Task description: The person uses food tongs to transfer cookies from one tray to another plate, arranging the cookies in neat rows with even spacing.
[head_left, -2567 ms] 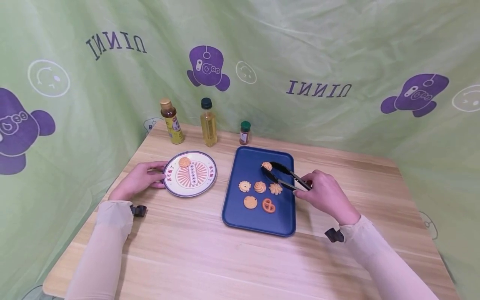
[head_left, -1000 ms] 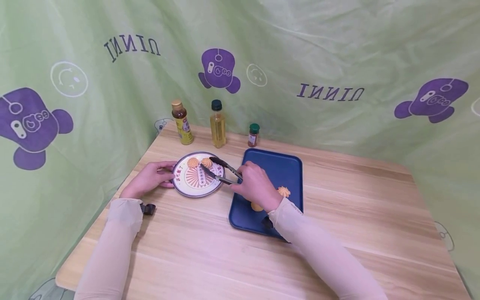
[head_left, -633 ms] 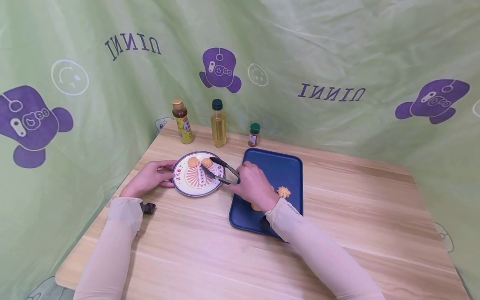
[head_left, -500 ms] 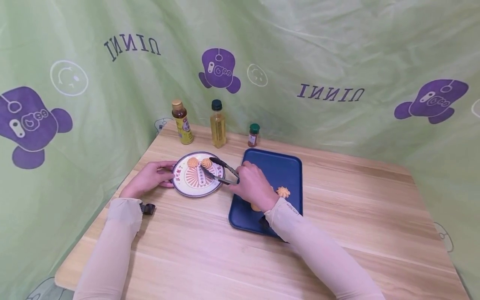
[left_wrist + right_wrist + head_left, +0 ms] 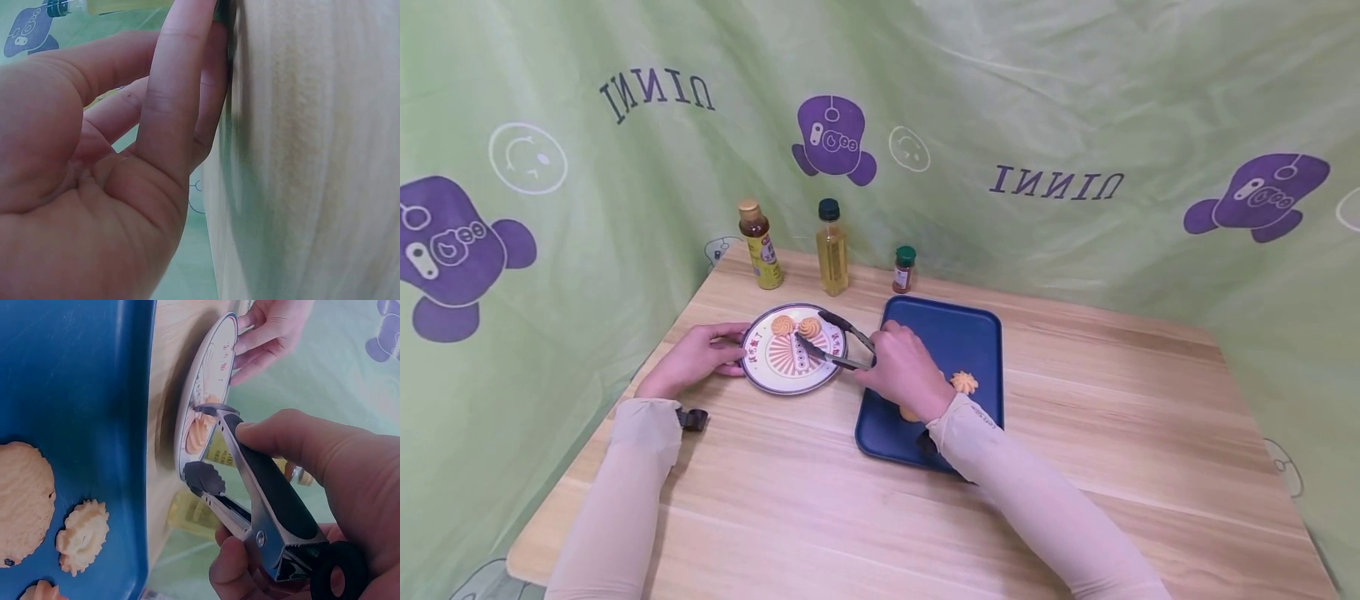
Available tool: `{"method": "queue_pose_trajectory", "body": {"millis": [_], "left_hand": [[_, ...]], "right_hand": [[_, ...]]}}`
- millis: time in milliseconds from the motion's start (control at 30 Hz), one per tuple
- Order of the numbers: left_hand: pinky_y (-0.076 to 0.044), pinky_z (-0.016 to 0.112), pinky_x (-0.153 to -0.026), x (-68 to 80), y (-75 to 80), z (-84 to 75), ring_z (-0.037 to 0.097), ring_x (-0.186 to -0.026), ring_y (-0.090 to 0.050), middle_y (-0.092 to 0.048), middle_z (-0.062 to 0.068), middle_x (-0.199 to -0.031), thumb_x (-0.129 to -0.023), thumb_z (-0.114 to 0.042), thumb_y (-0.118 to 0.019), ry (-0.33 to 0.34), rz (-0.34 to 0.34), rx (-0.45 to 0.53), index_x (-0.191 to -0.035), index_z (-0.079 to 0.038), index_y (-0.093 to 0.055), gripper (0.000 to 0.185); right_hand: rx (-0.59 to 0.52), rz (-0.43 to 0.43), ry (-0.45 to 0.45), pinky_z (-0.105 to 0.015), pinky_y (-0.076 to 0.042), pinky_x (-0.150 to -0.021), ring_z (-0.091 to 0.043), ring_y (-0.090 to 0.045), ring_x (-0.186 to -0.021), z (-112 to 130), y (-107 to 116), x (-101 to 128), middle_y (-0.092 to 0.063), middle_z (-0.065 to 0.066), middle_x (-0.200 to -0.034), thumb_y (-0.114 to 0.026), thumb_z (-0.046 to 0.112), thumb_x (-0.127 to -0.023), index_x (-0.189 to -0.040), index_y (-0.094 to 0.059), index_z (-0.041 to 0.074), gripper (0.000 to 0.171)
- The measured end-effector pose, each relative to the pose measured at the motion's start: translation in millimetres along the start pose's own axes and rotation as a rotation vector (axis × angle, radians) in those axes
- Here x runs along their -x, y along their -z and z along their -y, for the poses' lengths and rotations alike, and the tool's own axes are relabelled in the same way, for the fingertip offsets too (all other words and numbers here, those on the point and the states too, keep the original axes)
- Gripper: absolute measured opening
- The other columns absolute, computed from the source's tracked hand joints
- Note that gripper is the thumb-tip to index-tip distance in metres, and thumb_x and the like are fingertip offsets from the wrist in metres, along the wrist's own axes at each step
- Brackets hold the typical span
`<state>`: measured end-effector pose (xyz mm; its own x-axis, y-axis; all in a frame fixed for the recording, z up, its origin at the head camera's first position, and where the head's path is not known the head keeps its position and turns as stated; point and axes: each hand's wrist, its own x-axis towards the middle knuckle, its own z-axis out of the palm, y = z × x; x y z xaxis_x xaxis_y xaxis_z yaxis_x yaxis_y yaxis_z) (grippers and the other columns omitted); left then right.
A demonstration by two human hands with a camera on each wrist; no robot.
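Presently the right hand (image 5: 901, 369) grips a pair of black-tipped tongs (image 5: 838, 340), thumb on the upper arm and fingers curled beneath the lower one, as the right wrist view shows (image 5: 325, 487). The tong tips stand apart and hold nothing; they hover over the near side of the patterned plate (image 5: 758, 367), just short of the two piped cookies (image 5: 796, 326) lying side by side at the plate's far edge. In the right wrist view one tip sits just beside a cookie (image 5: 201, 434), the other clear of it; contact cannot be confirmed.

The left hand (image 5: 700, 357) is on the plate's left rim, thumb and fingers closed lightly on the edge; the left wrist view shows the fingers (image 5: 181, 94) extended along the table edge.

Behind the right wrist lies the blue tray (image 5: 958, 325), holding a piped cookie (image 5: 964, 382) just beside the sleeve; further cookies, one round (image 5: 22, 500) and one piped (image 5: 81, 534), show in the right wrist view. Beyond the tong tips, at the table's far edge, stand three bottles (image 5: 831, 247).
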<state>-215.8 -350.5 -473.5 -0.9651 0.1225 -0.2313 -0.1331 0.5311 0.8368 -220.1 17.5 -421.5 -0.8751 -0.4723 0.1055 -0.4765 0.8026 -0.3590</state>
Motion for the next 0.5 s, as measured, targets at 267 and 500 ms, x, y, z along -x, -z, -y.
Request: {"method": "queue_pose_trajectory", "body": {"millis": [267, 500], "left_hand": [[-0.073, 0.027, -0.089, -0.7, -1.0, 0.8, 0.013, -0.103, -0.079, -0.048, 0.036, -0.168, -0.112, -0.005, -0.066, 0.0, 0.003, 0.011, -0.168, 0.003, -0.043, 0.061], [-0.074, 0.028, -0.089, -1.4, 0.7, 1.8, 0.017, -0.108, -0.078, -0.05, 0.037, -0.164, -0.112, -0.004, -0.065, 0.003, 0.007, 0.018, -0.169, 0.004, -0.042, 0.062]], "right_hand": [[-0.002, -0.004, -0.028, -0.045, -0.062, -0.077, -0.031, -0.062, -0.091, -2.8, 6.5, 7.9, -0.069, -0.014, -0.103, -0.095, 0.037, -0.09, -0.113, -0.082, -0.003, 0.048], [-0.046, -0.033, -0.061, -0.049, -0.067, -0.087, -0.032, -0.065, -0.097, -12.5, 17.0, 24.4, -0.072, -0.018, -0.111, -0.094, 0.033, -0.089, -0.124, -0.08, -0.003, 0.052]]}}
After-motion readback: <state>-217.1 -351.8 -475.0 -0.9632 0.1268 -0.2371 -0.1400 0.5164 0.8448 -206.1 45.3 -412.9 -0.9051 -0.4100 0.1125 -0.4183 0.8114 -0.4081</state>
